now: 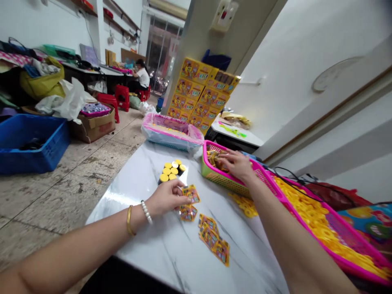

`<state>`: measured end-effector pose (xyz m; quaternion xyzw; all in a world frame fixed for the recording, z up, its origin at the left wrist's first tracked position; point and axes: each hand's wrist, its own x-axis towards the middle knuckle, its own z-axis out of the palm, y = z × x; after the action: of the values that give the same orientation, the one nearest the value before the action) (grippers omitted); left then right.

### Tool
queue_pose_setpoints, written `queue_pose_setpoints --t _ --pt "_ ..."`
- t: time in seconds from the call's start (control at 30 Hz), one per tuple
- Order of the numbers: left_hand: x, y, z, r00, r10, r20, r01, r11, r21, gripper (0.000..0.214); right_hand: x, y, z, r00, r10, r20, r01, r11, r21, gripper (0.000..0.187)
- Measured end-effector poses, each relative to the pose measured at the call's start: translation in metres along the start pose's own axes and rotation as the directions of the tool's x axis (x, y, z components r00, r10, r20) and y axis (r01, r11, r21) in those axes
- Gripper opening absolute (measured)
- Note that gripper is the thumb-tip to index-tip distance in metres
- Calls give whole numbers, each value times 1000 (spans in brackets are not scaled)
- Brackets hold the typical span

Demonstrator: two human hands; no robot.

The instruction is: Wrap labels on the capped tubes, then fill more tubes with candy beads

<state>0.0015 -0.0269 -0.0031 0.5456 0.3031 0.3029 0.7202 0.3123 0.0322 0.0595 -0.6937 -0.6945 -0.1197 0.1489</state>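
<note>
My left hand [167, 199] pinches a small yellow printed packet [191, 193] just above the white marble table [147, 241]. More such packets [214, 239] lie in a loose row on the table in front of me. My right hand [237, 164] reaches into a green and pink basket [222, 179] holding packets, its fingers curled down on them; what they hold is hidden. A cluster of small yellow-capped black cylinders [172, 170] stands just beyond my left hand.
A long pink basket of yellow rings [324, 220] runs along the right; a few rings [245, 204] lie on the table. A plastic-lined pink tray [171, 132] sits at the far end. Yellow cartons [202, 92] are stacked behind. A blue crate [30, 141] stands on the floor. A person [141, 75] sits far off.
</note>
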Motion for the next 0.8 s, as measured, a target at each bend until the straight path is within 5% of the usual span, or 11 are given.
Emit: queue_pose_setpoints --t 0.07,0.13,0.23,0.3,0.43,0.6,0.8 --pt "0 1 -1 1000 3 -17 -4 999 -40 44 -19 -20 -4 991 63 -114 -34 969 243 36" --pt "0 2 -2 999 12 -39 -14 998 -56 44 -44 -48 -8 980 171 -101 -90 836 542 38" --pt "-2 4 -1 998 25 -50 -27 999 -22 39 -84 -95 -12 971 122 205 -238 551 800 45" --pt "-4 5 0 999 26 -33 -25 999 34 38 -105 -121 -11 920 23 392 -370 388 844 47" --pt "-7 4 3 996 63 -69 -53 989 139 41 -128 -147 4 870 88 485 -493 168 854 43" --pt "-12 5 6 925 307 -225 -263 943 204 20 -136 -149 23 850 290 439 -470 42 882 47" --pt "-22 10 12 944 295 -146 -251 932 260 31 -136 -149 24 845 345 407 -444 30 896 52"
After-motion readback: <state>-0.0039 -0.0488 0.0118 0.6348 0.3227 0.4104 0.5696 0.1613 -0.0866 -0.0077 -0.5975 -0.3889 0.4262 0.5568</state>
